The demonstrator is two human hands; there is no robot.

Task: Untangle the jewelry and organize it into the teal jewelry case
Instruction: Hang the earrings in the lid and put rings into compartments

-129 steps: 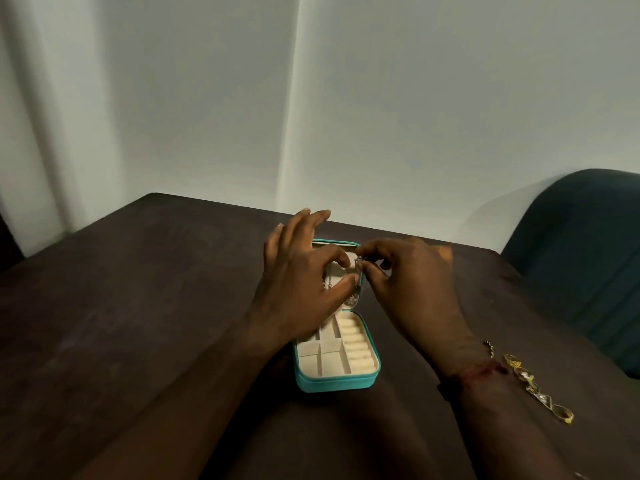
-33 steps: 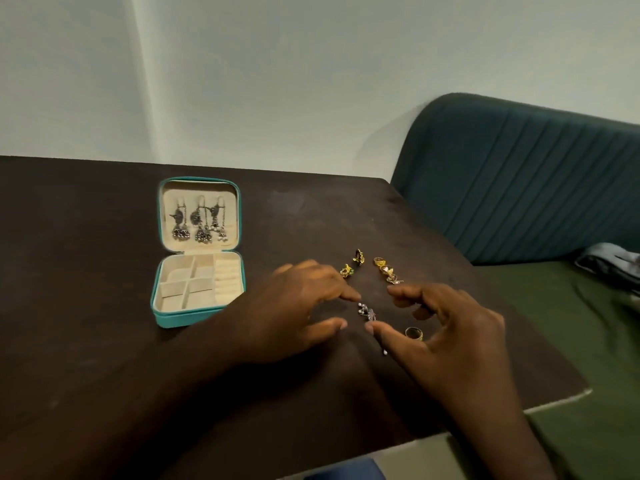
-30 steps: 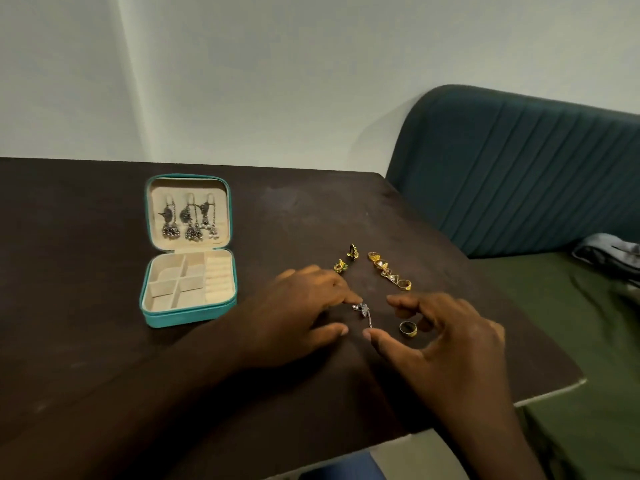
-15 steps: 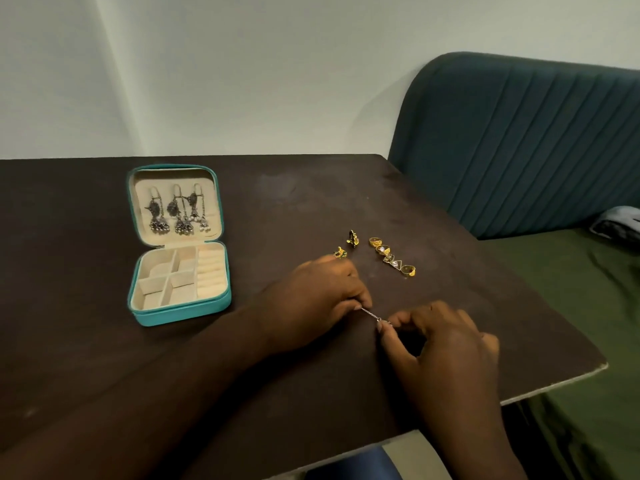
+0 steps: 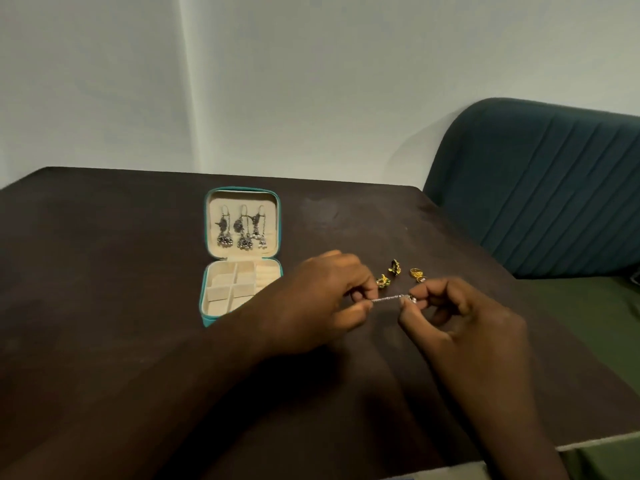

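- Chain (image 5: 388,298): thin silver strand, stretched taut between both hands just above the table (image 5: 104,271), a little to the right of the teal jewelry case (image 5: 205,317).
- Left hand (image 5: 322,299) pinches one end between thumb and forefinger, with the other fingers curled under. Right hand (image 5: 460,327) pinches the other end, where a small bright bit (image 5: 412,298) sits.
- Risk: pulling the ends apart too hard probably tightens any knot instead of loosening it, or snaps a fine link.
- Risk: the hold is on a very thin strand. A slip likely drops it on the dark table, where it would be hard to spot.
- Risk: the left wrist crosses the case's front right corner. A careless sweep could nudge the open case and shake the earrings (image 5: 242,233) hanging in its lid.
- Risk: two green-gold studs (image 5: 382,281) and a gold ring (image 5: 416,272) lie just beyond the knuckles, and a forward reach could scatter them.
- Hidden: the chain's left end is inside the left fingers. Cannot tell whether more of it is bunched there, or whether it is tangled at all.
- Hidden: the right hand covers whatever lies behind it near the gold ring.
- Unclear: the bright bit is too small to call pendant or clasp. The case's lower tray is partly behind the left hand.
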